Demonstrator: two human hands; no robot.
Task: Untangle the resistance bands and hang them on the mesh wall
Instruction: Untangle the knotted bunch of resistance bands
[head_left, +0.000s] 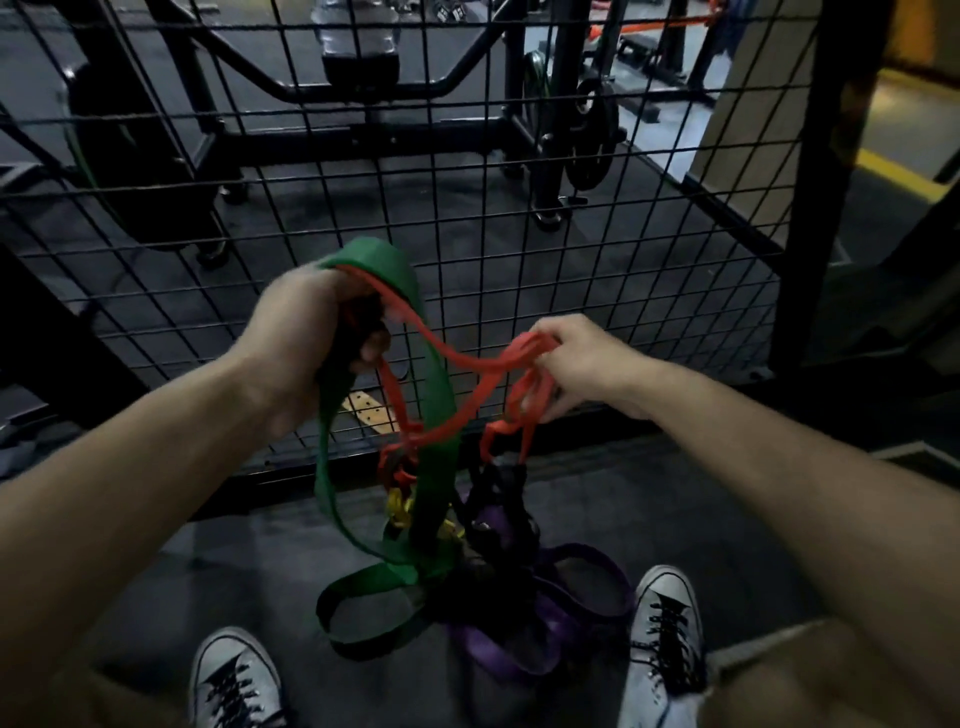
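The person stands close to the mesh wall (519, 249) with a knot of bands held up in front of it. The left hand (306, 343) has a closed grip round the top of the green band (400, 291) and some red and black loops. The right hand (576, 364) pinches a bunch of the red band (467, 364) off to the side. Nothing hangs on the wall yet.

The bunch hangs between the two hands and runs down to the floor (208, 571). There the purple band (571, 608) lies by the right shoe (670, 629), with black bands (498, 493) and a bit of yellow band (400, 512) mixed in. It is dark down there, so I cannot tell which loop goes through which.

Things could go wrong from here. If the right hand pulls the red band hard, the knot low down may pull tighter. The loops on the floor are near both shoes, so a step could catch one and yank the bunch. If the left hand lets go, the whole lot may drop in a heap.

The green band is long and flat. It runs nearly straight up and down, its top loop at the left hand and its bottom loop on the floor. The red band runs sideways from hand to hand, dipping in the middle.
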